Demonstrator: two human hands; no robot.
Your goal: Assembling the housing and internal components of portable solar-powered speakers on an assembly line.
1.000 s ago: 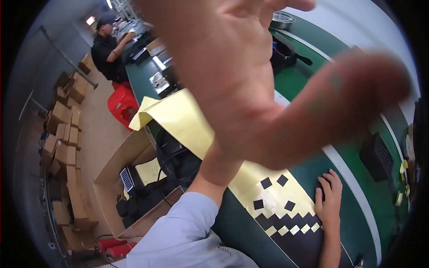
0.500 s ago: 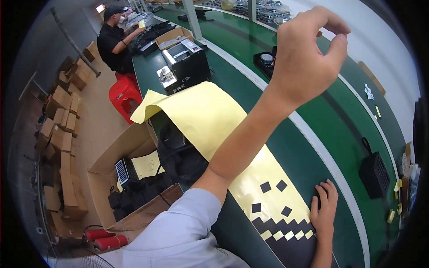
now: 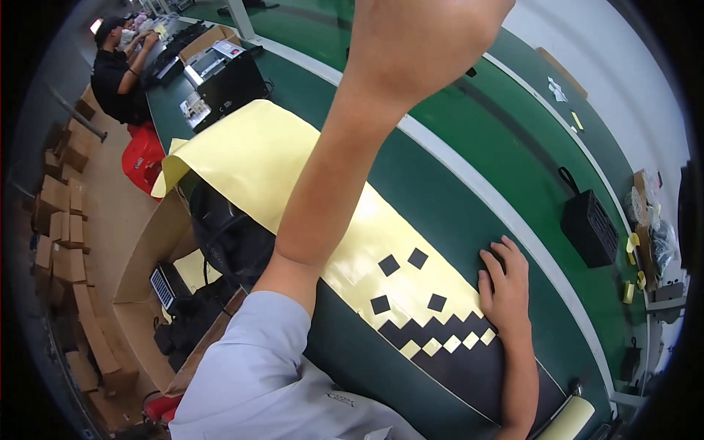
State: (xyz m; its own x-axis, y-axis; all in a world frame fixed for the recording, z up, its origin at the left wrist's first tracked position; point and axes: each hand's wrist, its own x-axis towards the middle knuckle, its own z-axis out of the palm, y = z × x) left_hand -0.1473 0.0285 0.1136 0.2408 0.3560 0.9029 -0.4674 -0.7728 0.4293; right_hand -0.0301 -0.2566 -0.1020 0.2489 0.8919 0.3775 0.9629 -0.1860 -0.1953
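Observation:
A long yellow sheet (image 3: 242, 154) lies on the green table, its far end curled up. Several small black diamond pieces (image 3: 388, 265) sit on it. Toward me it is covered by a black layer (image 3: 458, 370) with a zigzag edge and a row of yellow diamonds. My right hand (image 3: 506, 286) lies open along the sheet's right border, fingers spread over the border and the table. My left hand (image 3: 429, 48) is raised above the bench, its arm crossing over the sheet. The top of the picture cuts off its fingers, so any held thing is hidden.
A black speaker box (image 3: 590, 227) with a strap stands on the green belt. At left is a cardboard box (image 3: 139, 271) of black items. A black machine (image 3: 231, 81) stands beyond the sheet; a co-worker (image 3: 117, 73) sits farther off. A yellow roll (image 3: 568, 422) is near right.
My view has shifted, so the table things appear farther left and higher. My left hand has gone partly out at the top, hiding its fingers. My right hand stays at the sheet's border.

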